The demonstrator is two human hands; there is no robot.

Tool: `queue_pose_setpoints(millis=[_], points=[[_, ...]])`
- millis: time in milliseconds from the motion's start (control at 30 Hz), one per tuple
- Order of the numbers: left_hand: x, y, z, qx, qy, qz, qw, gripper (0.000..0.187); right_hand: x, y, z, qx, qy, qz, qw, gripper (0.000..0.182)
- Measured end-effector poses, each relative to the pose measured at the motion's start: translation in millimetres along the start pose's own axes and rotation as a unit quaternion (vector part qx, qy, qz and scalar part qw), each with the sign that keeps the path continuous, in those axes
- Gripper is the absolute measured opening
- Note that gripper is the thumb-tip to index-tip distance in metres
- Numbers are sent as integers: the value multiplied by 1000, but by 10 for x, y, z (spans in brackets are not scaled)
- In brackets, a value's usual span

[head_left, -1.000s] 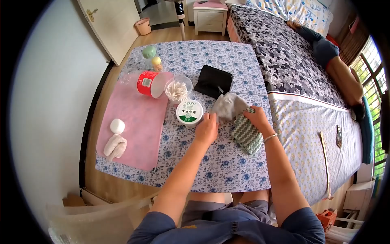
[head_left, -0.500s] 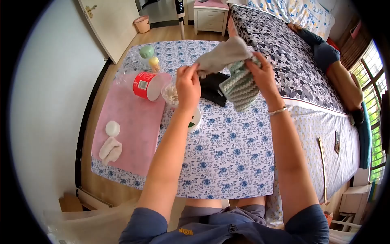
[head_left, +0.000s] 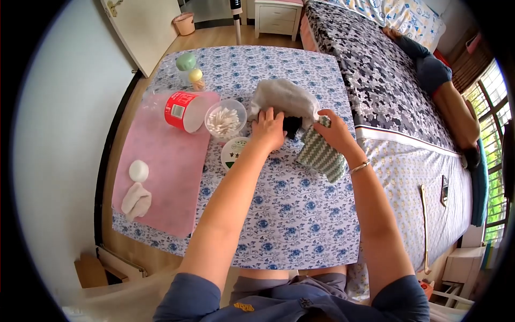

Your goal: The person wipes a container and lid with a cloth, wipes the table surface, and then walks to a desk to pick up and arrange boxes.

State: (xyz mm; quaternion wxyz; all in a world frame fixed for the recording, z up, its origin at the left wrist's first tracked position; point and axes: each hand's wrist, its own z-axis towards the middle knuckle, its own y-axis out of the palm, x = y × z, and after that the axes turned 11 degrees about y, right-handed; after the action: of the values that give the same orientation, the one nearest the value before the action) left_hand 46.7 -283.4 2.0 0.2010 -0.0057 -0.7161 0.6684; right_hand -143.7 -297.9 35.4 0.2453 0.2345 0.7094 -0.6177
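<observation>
A soft grey cloth (head_left: 284, 96) lies in a curve on the table, over a black item (head_left: 292, 126) that is mostly hidden. My left hand (head_left: 268, 130) rests at the cloth's lower left edge with its fingers spread. At the cloth's right end, my right hand (head_left: 337, 132) has thumb and forefinger closed on its corner. A green-and-white striped knitted cloth (head_left: 322, 155) lies under and beside my right hand. Left of my left hand stands a clear round tub of cotton swabs (head_left: 224, 119). A white printed lid (head_left: 233, 152) lies partly behind my left forearm.
On the pink mat (head_left: 161, 155) are a clear container with a red label (head_left: 179, 110), a white round object (head_left: 138, 170) and a crumpled pale cloth (head_left: 137, 200). Green-topped (head_left: 185, 61) and yellow-topped (head_left: 195, 76) containers stand behind. A person's legs (head_left: 453, 107) rest on the bed at right.
Both hands have come down from the air to the table. The grey cloth and striped cloth now lie on it, and my left hand's fingers have opened from a pinch.
</observation>
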Motion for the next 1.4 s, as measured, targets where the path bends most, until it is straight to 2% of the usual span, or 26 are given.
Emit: queue_pose_setpoints(millis=[100, 167, 300, 400, 500, 567, 600, 667, 733, 800, 833, 867, 967, 1167, 1400], points=[[-10, -26, 104, 6, 8, -12, 1000, 56, 48, -27, -64, 5, -16, 36, 999, 37], [47, -58, 152, -8, -17, -40, 999, 57, 70, -63, -138, -44, 43, 112, 992, 34], [108, 36, 301, 10, -5, -49, 999, 57, 290, -95, -291, -48, 45, 210, 975, 27], [131, 129, 389, 55, 4, -72, 996, 58, 341, -241, -597, -77, 108, 237, 962, 24], [166, 192, 333, 98, 20, -80, 992, 56, 547, -336, -960, -53, 121, 247, 960, 23], [232, 278, 160, 199, 96, -48, 974, 50, 732, -383, -1239, -13, 148, 242, 959, 23], [287, 300, 23, 198, 96, -45, 974, 50, 846, -393, -1401, 9, 163, 236, 958, 24], [431, 348, -329, 218, 213, -78, 949, 44, 1158, -358, -1743, 32, 184, 169, 968, 24], [515, 410, -746, 184, 249, -56, 949, 43, 1314, -279, -2125, 64, 191, 123, 972, 24], [576, 452, -1143, 143, 252, -74, 954, 46, 1423, -105, -2454, 121, 174, 60, 976, 23], [582, 476, -1318, 144, 255, -72, 954, 46, 1387, -20, -2603, 128, 244, -2, 961, 21], [567, 510, -1482, 121, 240, -71, 960, 48, 1286, 33, -2705, 160, 235, -12, 959, 20], [452, 586, -1841, 101, 219, -47, 969, 50, 1315, 235, -2792, 291, 111, -25, 950, 19], [447, 667, -1988, 93, 164, 22, 982, 51, 1303, 249, -2803, 302, 104, -20, 947, 17], [472, 687, -1979, 85, 143, 22, 986, 50, 1354, 283, -2798, 310, 111, -24, 944, 18]])
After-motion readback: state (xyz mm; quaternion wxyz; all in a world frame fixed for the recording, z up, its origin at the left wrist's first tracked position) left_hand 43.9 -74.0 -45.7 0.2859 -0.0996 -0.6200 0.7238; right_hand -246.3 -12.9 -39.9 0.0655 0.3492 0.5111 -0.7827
